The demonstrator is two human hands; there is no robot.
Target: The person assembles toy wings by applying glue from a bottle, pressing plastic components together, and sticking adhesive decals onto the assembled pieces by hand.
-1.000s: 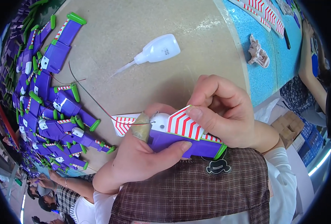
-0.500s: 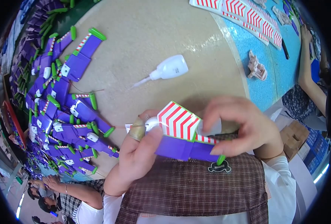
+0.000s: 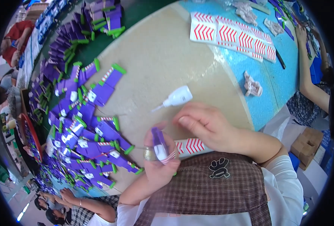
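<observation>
My left hand (image 3: pixel 160 171) is closed around a purple plastic toy wing (image 3: pixel 158 140), turned nearly edge-on. A red-and-white striped edge shows at the palm, and a bit of green below the fingers. A yellowish cover wraps one finger. My right hand (image 3: pixel 216 130) is just to the right, apart from the wing, fingers curled and thumb against them; anything pinched there is hidden. Below it, by my apron, lies a strip of red-and-white chevron stickers (image 3: pixel 194 146). Beyond the hands, a white squeeze bottle (image 3: pixel 180 96) with a thin nozzle lies on its side.
Many purple-and-green toy wings (image 3: pixel 88 139) are heaped along the table's left side. Chevron sticker sheets (image 3: pixel 235 35), a black pen (image 3: pixel 280 59) and crumpled paper (image 3: pixel 252 84) lie at the far right. Other people's arms (image 3: pixel 306 71) show at both sides.
The wing has turned from face-up to nearly edge-on in my left hand. My right hand has drawn off its green-tipped end and moved left and inward, its fingers closing. The whole view has shifted.
</observation>
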